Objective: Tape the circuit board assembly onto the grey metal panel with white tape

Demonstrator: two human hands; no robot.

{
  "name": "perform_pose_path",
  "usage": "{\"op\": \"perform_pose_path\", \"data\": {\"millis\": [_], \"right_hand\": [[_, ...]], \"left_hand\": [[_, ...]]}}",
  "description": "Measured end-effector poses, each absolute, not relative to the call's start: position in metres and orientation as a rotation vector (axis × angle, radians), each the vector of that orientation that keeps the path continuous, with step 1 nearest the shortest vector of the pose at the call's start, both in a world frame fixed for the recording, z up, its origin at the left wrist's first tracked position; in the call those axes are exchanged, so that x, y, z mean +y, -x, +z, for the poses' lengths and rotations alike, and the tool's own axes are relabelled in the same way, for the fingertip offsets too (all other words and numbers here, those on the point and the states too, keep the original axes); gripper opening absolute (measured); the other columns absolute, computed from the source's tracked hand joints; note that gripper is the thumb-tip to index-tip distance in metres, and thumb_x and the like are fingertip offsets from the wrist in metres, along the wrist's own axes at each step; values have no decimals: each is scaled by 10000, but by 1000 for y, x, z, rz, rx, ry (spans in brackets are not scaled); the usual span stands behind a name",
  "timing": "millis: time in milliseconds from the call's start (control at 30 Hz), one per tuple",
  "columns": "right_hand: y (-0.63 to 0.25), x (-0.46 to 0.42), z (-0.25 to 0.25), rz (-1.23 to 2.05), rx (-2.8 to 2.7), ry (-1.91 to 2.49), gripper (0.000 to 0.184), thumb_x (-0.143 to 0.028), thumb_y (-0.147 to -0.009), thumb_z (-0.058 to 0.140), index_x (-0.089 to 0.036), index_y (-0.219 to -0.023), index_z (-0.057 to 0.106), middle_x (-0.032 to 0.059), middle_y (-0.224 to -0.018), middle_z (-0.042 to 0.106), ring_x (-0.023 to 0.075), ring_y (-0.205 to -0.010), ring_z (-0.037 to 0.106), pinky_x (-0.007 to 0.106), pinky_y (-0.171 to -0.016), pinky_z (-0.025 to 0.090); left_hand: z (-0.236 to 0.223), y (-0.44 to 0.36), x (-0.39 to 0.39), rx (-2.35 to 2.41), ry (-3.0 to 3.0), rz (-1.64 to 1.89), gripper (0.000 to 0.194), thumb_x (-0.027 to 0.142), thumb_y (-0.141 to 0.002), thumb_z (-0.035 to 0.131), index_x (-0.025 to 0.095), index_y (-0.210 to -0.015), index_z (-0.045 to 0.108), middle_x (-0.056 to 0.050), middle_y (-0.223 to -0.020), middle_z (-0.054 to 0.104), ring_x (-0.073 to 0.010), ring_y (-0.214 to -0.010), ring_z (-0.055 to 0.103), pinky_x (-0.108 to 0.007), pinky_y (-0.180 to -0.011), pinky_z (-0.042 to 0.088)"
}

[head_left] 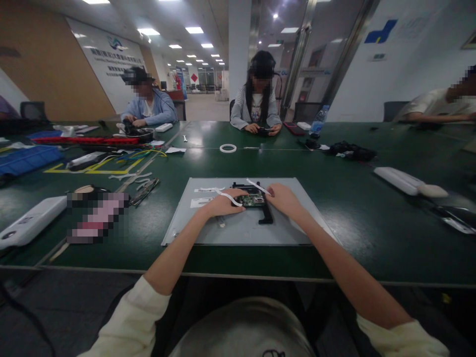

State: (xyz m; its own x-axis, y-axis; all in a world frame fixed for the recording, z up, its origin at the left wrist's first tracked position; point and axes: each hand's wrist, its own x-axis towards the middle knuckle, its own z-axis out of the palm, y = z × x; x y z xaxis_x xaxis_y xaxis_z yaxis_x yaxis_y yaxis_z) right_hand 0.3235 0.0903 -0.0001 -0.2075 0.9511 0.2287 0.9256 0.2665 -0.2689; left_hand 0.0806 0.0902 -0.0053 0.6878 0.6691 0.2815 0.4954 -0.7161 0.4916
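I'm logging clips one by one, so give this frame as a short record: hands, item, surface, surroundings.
Left hand: at left edge of circuit board
Right hand: at its right edge
Item: board with black frame parts
Surface: pale grey panel on green table
Beyond: white tape roll, water bottle
Across: seated person
Grip: fingertip contact unclear

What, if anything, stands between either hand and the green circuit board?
Nothing visible blocks the way. The left hand is at the left of the green circuit board, the right hand at its right. A white strip appears to lie across the left hand; contact itself is unclear.
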Motion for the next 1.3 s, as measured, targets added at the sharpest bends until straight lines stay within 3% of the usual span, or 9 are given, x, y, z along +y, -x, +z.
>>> {"op": "perform_pose_path", "data": {"millis": [267, 467, 733, 1067, 1300], "right_hand": [[-326, 96, 4, 524, -1849, 1603, 216, -349, -775, 547, -168, -691, 629, 36, -683, 639, 157, -663, 571, 269, -642, 413], [-322, 96, 14, 921, -1361, 1234, 324, -495, -715, 592, -179, -784, 573, 17, -758, 596, 101, -684, 541, 199, -590, 414], [-333, 100, 5, 1030, -1287, 1258, 351, -480, -675, 646, -173, -844, 619, 30, -778, 593, 102, -685, 535, 194, -551, 396], [-326, 92, 6, 1047, -1391, 1355, 320, -437, -721, 613, -162, -882, 637, 42, -815, 623, 107, -715, 557, 202, -584, 411], [-323, 87, 10, 1079, -1445, 1448, 228, -358, -749, 588, -147, -817, 640, 42, -767, 634, 103, -682, 560, 185, -548, 393]], "left_hand": [[0, -82, 87, 953, -2504, 626, 511, 360, -768, 619, 227, -1248, 506, -59, -1258, 556, -229, -1157, 502, -364, -1016, 359], [1, -83, 87, 954, -2513, 619, 497, 352, -762, 625, 220, -1230, 525, -63, -1240, 571, -228, -1142, 514, -371, -1007, 369], [-1, -84, 87, 963, -2540, 634, 496, 326, -750, 630, 220, -1224, 526, -62, -1226, 580, -229, -1142, 515, -374, -1005, 372], [8, -86, 85, 906, -2563, 693, 526, 261, -732, 627, 227, -1241, 497, -69, -1294, 518, -253, -1209, 453, -414, -1055, 318], [22, -98, 82, 980, -2446, 942, 478, 71, -762, 438, 190, -1220, 501, -55, -1234, 558, -198, -1161, 496, -349, -1040, 358]]}}
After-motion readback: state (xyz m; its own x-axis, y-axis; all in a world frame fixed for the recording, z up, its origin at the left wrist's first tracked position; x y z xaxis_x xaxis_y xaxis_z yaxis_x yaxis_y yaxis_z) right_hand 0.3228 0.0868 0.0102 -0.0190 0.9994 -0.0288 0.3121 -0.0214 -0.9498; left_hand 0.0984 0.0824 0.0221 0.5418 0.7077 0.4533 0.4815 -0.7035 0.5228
